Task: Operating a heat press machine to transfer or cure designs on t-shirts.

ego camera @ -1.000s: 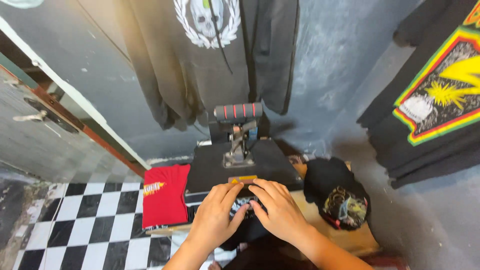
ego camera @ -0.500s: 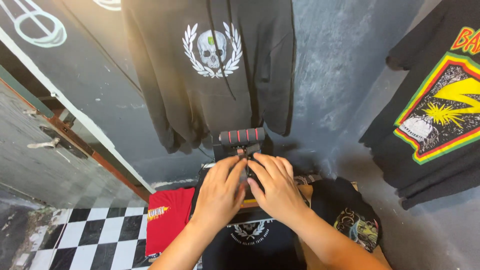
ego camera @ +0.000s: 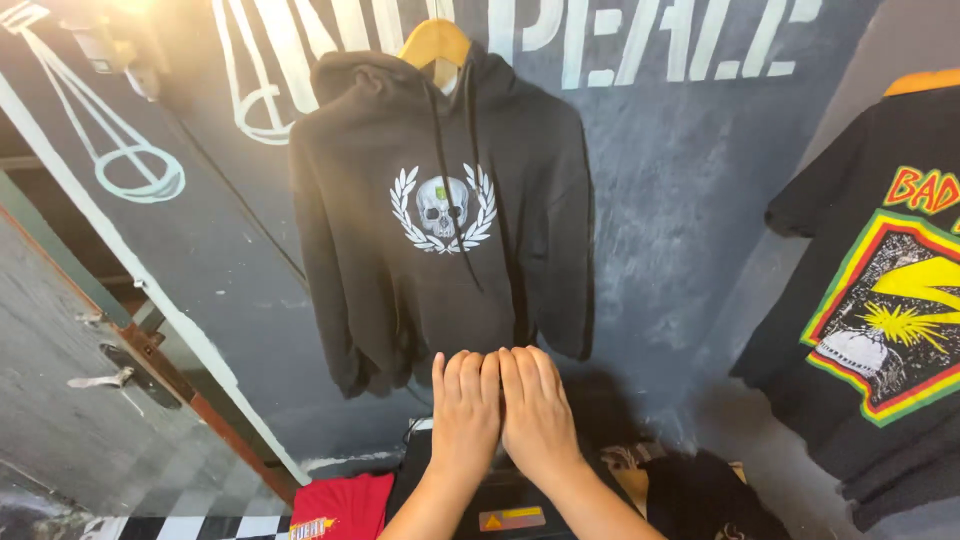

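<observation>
A black hoodie (ego camera: 440,220) with a pale skull-and-wreath print hangs on a wooden hanger (ego camera: 435,45) against the dark painted wall (ego camera: 660,200). Right of the hoodie hangs a black T-shirt (ego camera: 880,300) with a bright multicoloured print. Below the hoodie to the left lies a folded red garment (ego camera: 340,505), and farther left stands a grey door (ego camera: 70,420).

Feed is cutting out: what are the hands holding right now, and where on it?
Both hands, left hand and right hand, lie palm-down side by side over the heat press; its handle is hidden beneath, so any grip cannot be told.

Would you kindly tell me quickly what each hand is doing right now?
Left hand: open, fingers together, palm down over the black heat press; holding nothing visible.
Right hand: open, flat beside the left hand; holding nothing visible.
</observation>
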